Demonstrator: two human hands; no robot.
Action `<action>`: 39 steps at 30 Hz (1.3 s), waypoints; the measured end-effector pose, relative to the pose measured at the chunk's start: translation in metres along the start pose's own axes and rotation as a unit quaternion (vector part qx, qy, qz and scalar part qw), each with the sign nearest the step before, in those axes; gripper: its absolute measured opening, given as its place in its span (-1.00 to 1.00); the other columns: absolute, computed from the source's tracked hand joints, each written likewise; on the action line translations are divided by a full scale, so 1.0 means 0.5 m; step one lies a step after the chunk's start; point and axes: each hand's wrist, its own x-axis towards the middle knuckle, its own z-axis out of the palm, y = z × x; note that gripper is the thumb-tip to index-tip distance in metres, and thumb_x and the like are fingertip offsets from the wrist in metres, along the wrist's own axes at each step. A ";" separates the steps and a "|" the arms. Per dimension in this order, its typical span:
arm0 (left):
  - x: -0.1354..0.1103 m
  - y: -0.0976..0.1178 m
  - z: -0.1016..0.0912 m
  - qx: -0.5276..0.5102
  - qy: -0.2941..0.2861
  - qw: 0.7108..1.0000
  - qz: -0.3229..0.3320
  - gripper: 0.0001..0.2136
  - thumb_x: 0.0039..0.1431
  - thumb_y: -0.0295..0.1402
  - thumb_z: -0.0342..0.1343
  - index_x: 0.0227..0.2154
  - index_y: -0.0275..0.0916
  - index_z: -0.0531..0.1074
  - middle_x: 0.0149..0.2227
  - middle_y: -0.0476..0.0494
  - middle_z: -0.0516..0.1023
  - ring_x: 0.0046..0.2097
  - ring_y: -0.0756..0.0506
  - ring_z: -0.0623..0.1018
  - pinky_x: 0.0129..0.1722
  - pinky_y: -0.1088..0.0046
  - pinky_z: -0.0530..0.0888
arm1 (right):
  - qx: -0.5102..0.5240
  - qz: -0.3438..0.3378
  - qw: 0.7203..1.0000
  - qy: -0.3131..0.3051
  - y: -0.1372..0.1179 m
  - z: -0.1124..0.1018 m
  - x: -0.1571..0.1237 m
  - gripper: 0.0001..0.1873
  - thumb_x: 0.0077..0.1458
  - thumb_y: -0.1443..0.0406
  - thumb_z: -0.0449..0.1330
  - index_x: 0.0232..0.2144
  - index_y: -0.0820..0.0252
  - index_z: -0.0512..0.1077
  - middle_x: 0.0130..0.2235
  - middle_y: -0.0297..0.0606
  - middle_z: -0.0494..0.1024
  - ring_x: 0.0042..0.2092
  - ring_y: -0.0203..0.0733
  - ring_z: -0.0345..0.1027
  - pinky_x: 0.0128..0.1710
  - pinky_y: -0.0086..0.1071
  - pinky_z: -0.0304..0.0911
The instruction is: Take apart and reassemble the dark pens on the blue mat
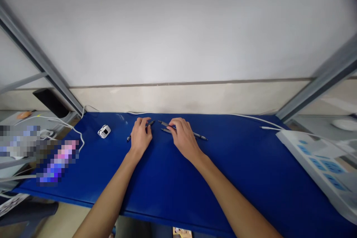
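Soft light, wall (178, 37) brightest centrally, dark top-right corner — faint sheen on blue desk (164, 182), pixelated patches (59, 163)

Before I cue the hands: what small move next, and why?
Probably slide the slim dark pen under the left hand toward the two slim grey pens at the right hand, since it lies apart from them, within that left hand's reach.

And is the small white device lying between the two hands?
No, the small white device lies on the blue table, to the left of the left hand.
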 end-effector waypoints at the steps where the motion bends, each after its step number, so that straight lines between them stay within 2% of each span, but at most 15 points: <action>1: -0.001 0.003 0.000 -0.010 0.001 1.000 0.001 -0.66 0.27 -0.47 0.10 0.07 -0.05 0.48 -0.07 -0.24 0.49 -0.02 -0.29 0.52 -0.10 0.17 0.50 | 0.017 0.007 1.000 0.014 -0.001 -0.001 0.001 -0.86 0.46 0.27 0.00 -0.05 0.14 0.33 -0.06 -0.05 0.51 -0.04 0.04 0.39 -0.01 -0.09 0.24; 5: -0.003 0.014 0.000 -0.037 -0.002 0.999 0.006 -0.69 0.29 -0.44 0.11 0.05 -0.06 0.49 -0.12 -0.21 0.50 -0.05 -0.27 0.52 -0.06 0.18 0.49 | 0.045 0.044 0.998 0.029 -0.005 -0.002 0.000 -0.86 0.45 0.25 0.01 -0.06 0.12 0.33 -0.13 -0.05 0.54 -0.11 0.07 0.41 -0.06 -0.08 0.27; 10: -0.002 0.023 0.000 -0.063 -0.003 0.998 0.007 -0.73 0.31 -0.40 0.11 0.03 -0.08 0.50 -0.15 -0.20 0.50 -0.10 -0.24 0.52 -0.08 0.22 0.47 | 0.088 0.089 0.992 -0.005 -0.009 -0.003 -0.004 -0.81 0.46 0.18 -0.02 -0.06 0.10 0.32 -0.20 -0.09 0.54 -0.22 0.05 0.46 -0.23 -0.19 0.26; 14: -0.001 0.035 0.000 -0.115 -0.006 0.993 0.011 -0.77 0.34 -0.34 0.10 0.01 -0.10 0.50 -0.18 -0.17 0.51 -0.23 -0.16 0.50 -0.13 0.27 0.46 | 0.125 0.106 0.986 -0.018 -0.011 0.001 -0.009 -0.76 0.39 0.07 0.13 -0.06 0.07 0.32 -0.20 -0.14 0.56 -0.24 0.03 0.50 -0.31 -0.28 0.22; 18: -0.005 0.049 0.000 -0.148 -0.012 0.989 0.018 -0.79 0.37 -0.29 0.09 -0.01 -0.12 0.51 -0.19 -0.16 0.52 -0.26 -0.13 0.49 -0.14 0.29 0.44 | 0.142 0.114 0.983 -0.016 -0.010 0.006 -0.013 -0.78 0.34 0.08 0.21 -0.16 0.06 0.35 -0.31 -0.22 0.56 -0.33 -0.03 0.48 -0.38 -0.35 0.11; 23: -0.007 0.055 0.000 -0.171 -0.008 0.985 0.023 -0.79 0.38 -0.24 0.10 -0.01 -0.12 0.52 -0.20 -0.16 0.52 -0.27 -0.12 0.49 -0.14 0.31 0.43 | 0.111 0.096 0.989 -0.022 -0.010 0.005 -0.012 -0.80 0.41 0.10 0.11 -0.21 0.07 0.34 -0.35 -0.24 0.56 -0.37 -0.08 0.47 -0.39 -0.37 0.06; 27: -0.007 0.053 0.000 -0.167 0.000 0.986 0.029 -0.78 0.40 -0.22 0.08 -0.03 -0.15 0.53 -0.18 -0.16 0.54 -0.26 -0.12 0.49 -0.14 0.31 0.43 | 0.066 0.084 0.993 -0.055 -0.008 0.002 -0.011 -0.75 0.47 0.11 -0.03 -0.19 0.10 0.31 -0.38 -0.25 0.54 -0.38 -0.09 0.47 -0.38 -0.37 0.10; 31: -0.007 0.056 -0.002 -0.190 0.001 0.982 0.024 -0.75 0.41 -0.18 0.07 -0.03 -0.15 0.54 -0.16 -0.18 0.58 -0.23 -0.13 0.53 -0.15 0.31 0.45 | 0.054 0.081 0.993 -0.063 -0.007 -0.001 -0.009 -0.72 0.49 0.11 -0.07 -0.19 0.10 0.31 -0.39 -0.27 0.54 -0.41 -0.12 0.46 -0.38 -0.38 0.13; 35: -0.006 0.068 -0.006 -0.290 -0.046 0.956 -0.014 -0.69 0.40 -0.13 0.09 0.04 -0.13 0.54 -0.04 -0.21 0.63 -0.04 -0.18 0.60 -0.05 0.29 0.49 | 0.051 0.074 0.993 -0.070 -0.006 -0.002 -0.008 -0.72 0.50 0.14 -0.09 -0.17 0.09 0.34 -0.37 -0.26 0.56 -0.37 -0.10 0.48 -0.35 -0.37 0.15; 39: -0.005 0.085 -0.011 -0.425 -0.128 0.894 -0.055 -0.64 0.37 -0.09 0.12 0.09 -0.14 0.54 0.08 -0.25 0.63 0.13 -0.25 0.58 0.12 0.20 0.48 | 0.070 0.077 0.991 -0.079 -0.007 0.001 -0.009 -0.72 0.50 0.14 -0.09 -0.16 0.10 0.35 -0.35 -0.24 0.56 -0.33 -0.09 0.50 -0.31 -0.34 0.19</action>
